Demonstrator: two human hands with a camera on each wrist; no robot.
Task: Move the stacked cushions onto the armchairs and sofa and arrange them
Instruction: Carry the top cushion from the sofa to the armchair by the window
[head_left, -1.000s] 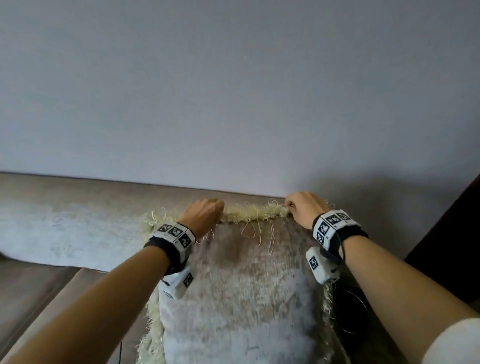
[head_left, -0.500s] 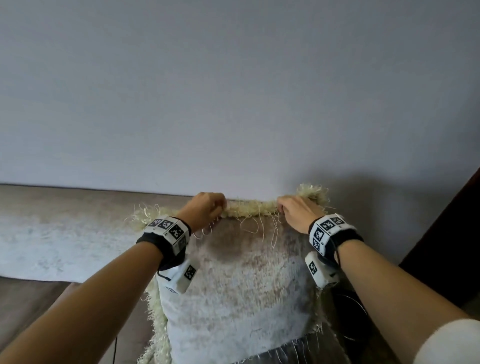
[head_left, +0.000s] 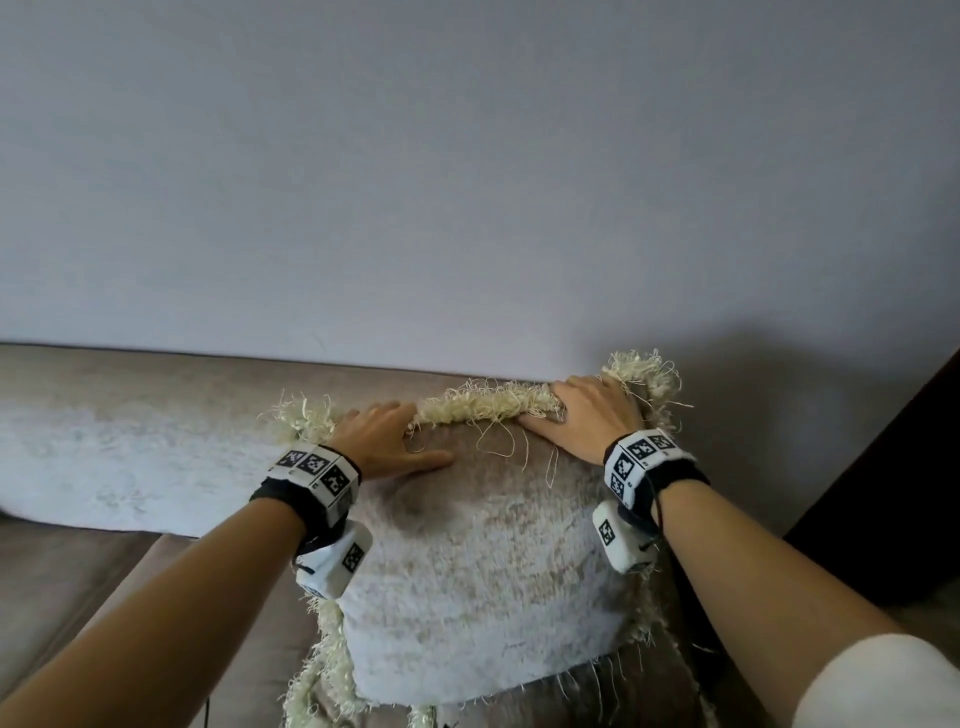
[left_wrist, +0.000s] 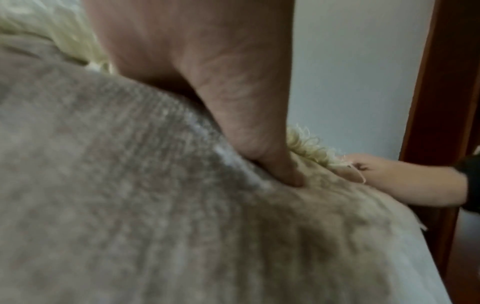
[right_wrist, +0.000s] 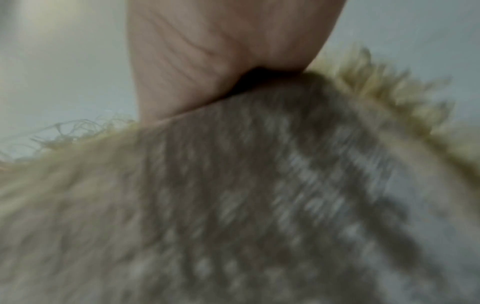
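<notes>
Both hands are on the cushion (head_left: 483, 577), which stands upright against the sofa (head_left: 130, 441) backrest at its right end. Left hand (head_left: 387, 439) and right hand (head_left: 587, 415) lie flat, fingers (head_left: 569, 387) straight over the fringed top edge, gripping nothing. That edge runs side to side directly beneath both palms.

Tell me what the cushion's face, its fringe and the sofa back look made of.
Grey-beige square cushion: seemingly chenille or velvet; its nap shifts pale to dark.
Cream shaggy fringe: loose yarn or thread, with stray strands hanging.
Taupe sofa back: probably similar short-pile velvet with patchy sheen.
</notes>
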